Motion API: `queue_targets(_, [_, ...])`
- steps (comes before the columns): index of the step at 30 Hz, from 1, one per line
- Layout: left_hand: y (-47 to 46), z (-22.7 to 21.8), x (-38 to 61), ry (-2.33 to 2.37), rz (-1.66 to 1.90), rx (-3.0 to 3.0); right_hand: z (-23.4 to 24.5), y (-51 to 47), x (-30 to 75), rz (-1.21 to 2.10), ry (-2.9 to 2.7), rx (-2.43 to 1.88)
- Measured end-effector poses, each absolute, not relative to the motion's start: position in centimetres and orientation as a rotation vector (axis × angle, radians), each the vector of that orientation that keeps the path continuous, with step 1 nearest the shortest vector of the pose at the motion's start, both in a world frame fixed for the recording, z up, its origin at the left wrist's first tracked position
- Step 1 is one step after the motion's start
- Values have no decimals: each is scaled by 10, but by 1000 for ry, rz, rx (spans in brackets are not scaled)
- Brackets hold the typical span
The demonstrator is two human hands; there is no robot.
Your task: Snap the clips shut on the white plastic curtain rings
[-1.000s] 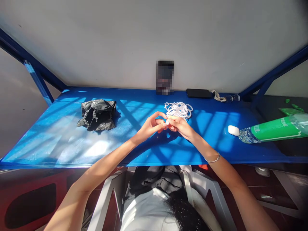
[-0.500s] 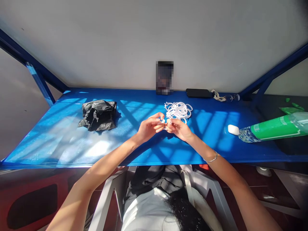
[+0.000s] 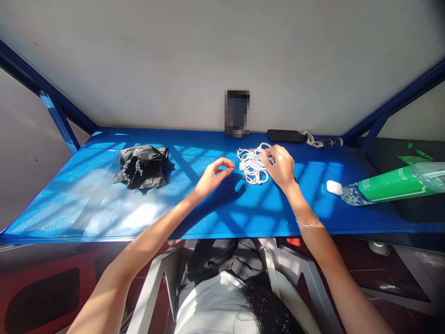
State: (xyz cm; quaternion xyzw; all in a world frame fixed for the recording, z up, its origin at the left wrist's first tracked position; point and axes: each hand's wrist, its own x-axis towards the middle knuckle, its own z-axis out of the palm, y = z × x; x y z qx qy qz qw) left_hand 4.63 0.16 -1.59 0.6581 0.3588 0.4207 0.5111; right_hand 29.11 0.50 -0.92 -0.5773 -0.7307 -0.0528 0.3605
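A tangled pile of white looped plastic ties (image 3: pixel 256 170) lies near the middle of the blue table. My right hand (image 3: pixel 282 166) reaches over the pile's right side, its thumb and fingertips closed on one of the white loops at the upper edge. Its fingers partly cover that end of the pile. Just left of the pile, my left hand (image 3: pixel 212 176) hovers above the table with nothing in it. Its fingers are curved, and the thumb stands apart from them.
A crumpled black plastic bag (image 3: pixel 142 168) sits at the left on the blue table (image 3: pixel 194 222). Along the back are a leaning blurred phone (image 3: pixel 237 113), a black phone (image 3: pixel 285 135) and eyeglasses (image 3: pixel 333 142). A white case (image 3: pixel 334 187) and a green-labelled bottle (image 3: pixel 392 183) lie right.
My hands were together in front of the pile, fingers around a small white piece. They have parted: the right moved up and right onto the pile, the left is now empty.
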Motion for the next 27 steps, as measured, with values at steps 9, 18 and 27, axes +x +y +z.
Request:
queue_targets(9, [1,-16,48,985,947,1757,-6,3,293,-112,-1974,-1592])
queue_targets(18, [1,-15,48,1026,902,1771,6,-10,289,269,-2400,-1387])
queue_targets(27, [2,-19,48,980,904,1793,-13,-15,275,62,-2446,-1570])
